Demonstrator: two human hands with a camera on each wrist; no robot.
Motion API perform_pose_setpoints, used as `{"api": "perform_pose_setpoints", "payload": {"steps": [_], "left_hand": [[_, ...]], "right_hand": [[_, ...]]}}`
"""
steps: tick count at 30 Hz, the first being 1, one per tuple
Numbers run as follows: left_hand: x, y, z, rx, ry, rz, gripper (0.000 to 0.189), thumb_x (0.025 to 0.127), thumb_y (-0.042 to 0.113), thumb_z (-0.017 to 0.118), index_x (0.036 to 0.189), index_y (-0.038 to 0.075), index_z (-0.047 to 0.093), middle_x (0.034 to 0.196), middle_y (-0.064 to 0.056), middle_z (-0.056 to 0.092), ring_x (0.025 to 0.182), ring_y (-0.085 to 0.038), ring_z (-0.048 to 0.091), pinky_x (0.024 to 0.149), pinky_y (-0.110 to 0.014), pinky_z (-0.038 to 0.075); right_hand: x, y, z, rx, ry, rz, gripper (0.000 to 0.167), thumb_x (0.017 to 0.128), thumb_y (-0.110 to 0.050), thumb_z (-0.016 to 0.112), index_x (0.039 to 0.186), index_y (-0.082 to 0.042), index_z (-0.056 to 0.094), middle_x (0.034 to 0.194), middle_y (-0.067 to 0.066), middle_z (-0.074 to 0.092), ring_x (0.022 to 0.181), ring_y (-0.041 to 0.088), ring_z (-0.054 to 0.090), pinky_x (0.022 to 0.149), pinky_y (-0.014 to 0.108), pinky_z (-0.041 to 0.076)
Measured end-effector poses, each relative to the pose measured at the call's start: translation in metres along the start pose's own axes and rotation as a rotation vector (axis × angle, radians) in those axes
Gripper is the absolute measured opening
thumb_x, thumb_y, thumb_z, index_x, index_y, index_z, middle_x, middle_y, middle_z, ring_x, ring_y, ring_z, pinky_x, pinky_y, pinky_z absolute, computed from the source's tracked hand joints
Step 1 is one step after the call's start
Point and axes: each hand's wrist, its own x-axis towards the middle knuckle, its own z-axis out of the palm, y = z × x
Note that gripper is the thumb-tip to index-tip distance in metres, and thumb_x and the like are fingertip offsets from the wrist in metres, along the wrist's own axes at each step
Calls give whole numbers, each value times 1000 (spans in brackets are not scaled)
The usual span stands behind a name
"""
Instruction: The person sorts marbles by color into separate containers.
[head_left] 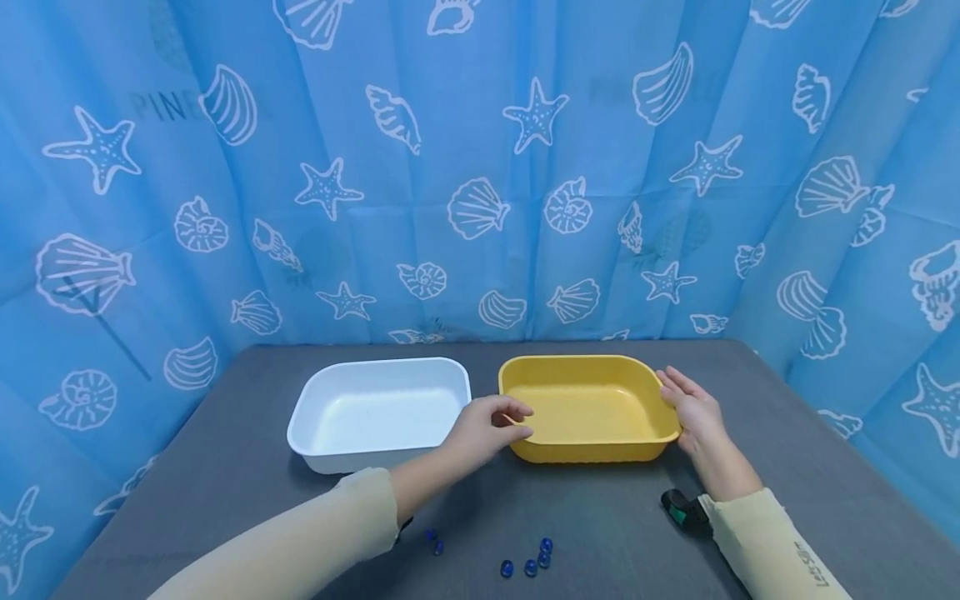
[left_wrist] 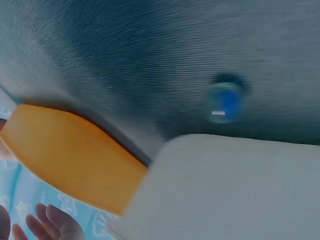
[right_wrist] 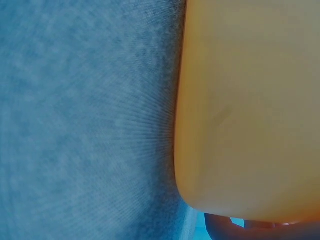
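Observation:
A yellow plastic basin stands on the dark table, a white basin to its left. My right hand grips the yellow basin's right rim; in the right wrist view its fingers show at the basin's lower edge. My left hand hovers between the basins, its fingertips overlapping the yellow basin's left rim in the head view. Thumb and fingers stand apart with nothing between them. Both basins look bare inside.
Several blue glass marbles lie on the table in front of the basins, some close to the left sleeve. A blue curtain with white shells and starfish hangs behind the table.

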Motion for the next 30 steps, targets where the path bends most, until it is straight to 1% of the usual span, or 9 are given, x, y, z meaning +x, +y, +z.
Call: {"api": "perform_pose_setpoints", "payload": {"steps": [4, 8, 10, 14, 20, 24, 27, 30], "left_hand": [[-15, -5, -15, -1, 29, -5, 19, 88, 10, 72, 106, 3, 69, 99, -9, 66, 86, -15, 59, 72, -26, 52], [-28, -9, -27, 22, 34, -12, 20, 89, 12, 71, 107, 4, 69, 102, -10, 66, 90, -18, 59, 73, -27, 51], [-33, -12, -31, 40, 37, -15, 19, 90, 13, 70, 107, 5, 69, 101, -8, 66, 91, -18, 59, 73, -27, 51], [-42, -15, -40, 43, 45, -19, 20, 90, 15, 70, 108, 6, 69, 99, -4, 66, 87, -17, 58, 71, -27, 51], [-53, -20, -51, -8, 49, -35, 26, 90, 15, 71, 113, 4, 67, 91, -2, 62, 76, -22, 61, 68, -28, 52], [-61, -25, -57, 28, 38, -29, 28, 89, 15, 71, 113, 2, 67, 90, -1, 64, 79, -16, 61, 68, -26, 51], [-68, -29, -61, 53, 23, -24, 29, 89, 14, 71, 113, 0, 66, 90, -1, 65, 82, -15, 61, 67, -25, 51], [-73, -34, -65, 66, 13, -16, 29, 89, 12, 71, 113, -2, 65, 89, -1, 65, 80, -16, 61, 65, -26, 51]], "right_hand": [[0, -1, 2, 2, 1, -2, 55, 104, -12, 42, 155, -17, 22, 157, 2, 24, 144, 17, 24, 112, 33, 24], [0, -2, 2, 5, 3, -1, 55, 104, -12, 42, 155, -17, 22, 157, 2, 25, 144, 17, 24, 112, 32, 24], [0, -2, 1, 4, 1, 2, 55, 104, -12, 42, 155, -17, 22, 157, 2, 24, 144, 17, 24, 112, 33, 24], [-1, -2, -1, -1, -2, 5, 55, 104, -14, 43, 155, -18, 22, 158, 1, 24, 144, 17, 23, 112, 33, 23], [-2, -1, -1, 7, 0, 7, 55, 104, -13, 43, 155, -18, 22, 157, 2, 24, 144, 17, 23, 112, 32, 23], [-2, -1, -1, 5, 0, 6, 55, 104, -13, 43, 155, -17, 22, 157, 2, 24, 144, 18, 24, 112, 33, 24], [-2, -1, -1, -2, -3, 5, 55, 104, -14, 43, 155, -17, 22, 157, 2, 23, 144, 17, 23, 112, 33, 23], [-2, -1, -1, -8, -2, 5, 55, 105, -14, 42, 155, -18, 21, 158, 2, 23, 144, 17, 22, 112, 33, 23]]}}
